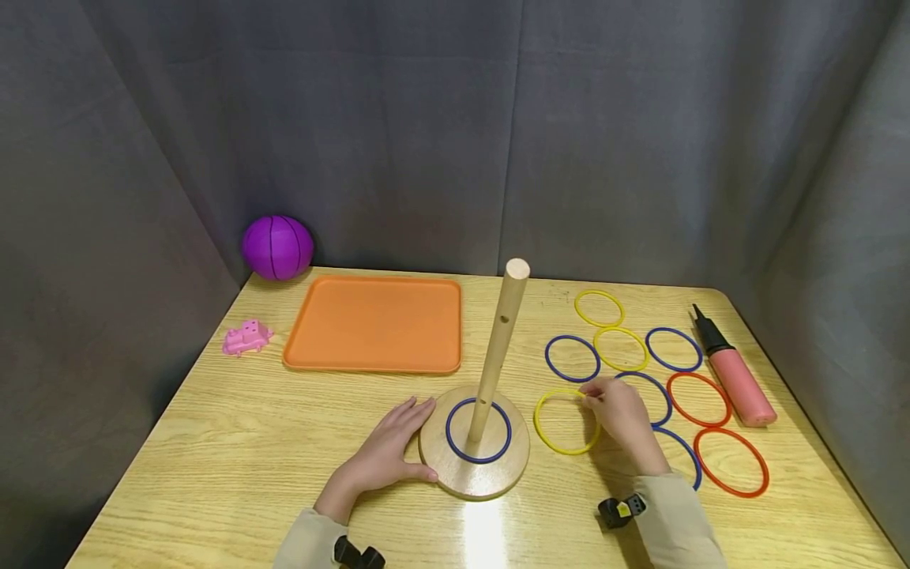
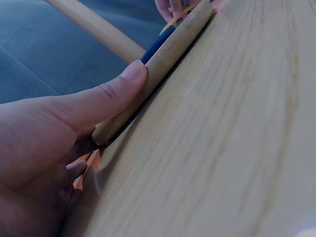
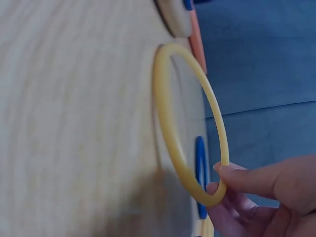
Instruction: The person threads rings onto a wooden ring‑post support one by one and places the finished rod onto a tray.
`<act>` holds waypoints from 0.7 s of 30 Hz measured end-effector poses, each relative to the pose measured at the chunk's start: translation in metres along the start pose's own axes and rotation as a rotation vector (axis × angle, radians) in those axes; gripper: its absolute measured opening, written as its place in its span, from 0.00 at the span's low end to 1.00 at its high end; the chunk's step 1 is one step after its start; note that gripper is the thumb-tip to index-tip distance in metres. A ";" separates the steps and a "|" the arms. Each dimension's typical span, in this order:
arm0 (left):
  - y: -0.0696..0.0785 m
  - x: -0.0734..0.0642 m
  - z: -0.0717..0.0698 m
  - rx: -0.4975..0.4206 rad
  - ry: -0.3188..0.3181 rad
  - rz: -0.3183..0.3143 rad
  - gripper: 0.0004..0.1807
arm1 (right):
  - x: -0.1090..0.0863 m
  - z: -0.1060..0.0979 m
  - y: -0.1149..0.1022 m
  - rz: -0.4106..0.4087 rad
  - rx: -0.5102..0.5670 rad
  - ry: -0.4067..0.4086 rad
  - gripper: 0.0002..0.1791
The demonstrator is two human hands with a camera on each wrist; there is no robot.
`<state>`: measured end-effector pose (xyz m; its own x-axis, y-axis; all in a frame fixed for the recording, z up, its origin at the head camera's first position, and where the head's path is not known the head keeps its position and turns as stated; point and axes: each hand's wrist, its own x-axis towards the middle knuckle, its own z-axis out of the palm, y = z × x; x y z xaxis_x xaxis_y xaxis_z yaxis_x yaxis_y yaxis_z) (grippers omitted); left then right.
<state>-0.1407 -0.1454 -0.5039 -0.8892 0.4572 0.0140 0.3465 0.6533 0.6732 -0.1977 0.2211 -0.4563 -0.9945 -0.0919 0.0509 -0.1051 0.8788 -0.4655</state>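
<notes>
A round wooden base (image 1: 472,480) with a tall wooden post (image 1: 498,340) stands mid-table, and a blue ring (image 1: 510,433) lies around the foot of the post. My left hand (image 1: 384,446) rests against the base's left edge with fingers spread, its thumb (image 2: 111,94) touching the rim. To the right of the base, my right hand (image 1: 622,415) pinches a yellow ring (image 3: 163,98) between thumb and fingers. That ring is tilted, its far side low near the tabletop.
Right of the post lie several loose rings, among them a yellow ring (image 1: 622,370), a blue ring (image 1: 599,365) and a red ring (image 1: 766,478). Beside them is a pink hand pump (image 1: 739,379). Farther left are an orange tray (image 1: 377,324), a pink toy (image 1: 247,337) and a purple ball (image 1: 278,248).
</notes>
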 end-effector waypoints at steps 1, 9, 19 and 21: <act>0.000 0.000 0.000 0.001 0.000 0.001 0.60 | 0.000 -0.002 -0.001 -0.003 0.020 0.002 0.06; 0.000 0.000 0.000 0.002 0.001 -0.001 0.60 | -0.002 -0.021 -0.016 0.046 0.295 -0.001 0.11; -0.001 0.001 0.001 0.000 -0.006 -0.013 0.60 | -0.008 -0.051 -0.042 0.117 0.654 0.037 0.20; -0.001 0.001 0.001 0.000 -0.004 -0.014 0.60 | -0.010 -0.057 -0.048 0.116 0.754 0.053 0.18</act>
<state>-0.1414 -0.1451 -0.5052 -0.8927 0.4506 0.0012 0.3338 0.6596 0.6735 -0.1824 0.2068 -0.3843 -0.9998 0.0209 -0.0012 0.0079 0.3218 -0.9468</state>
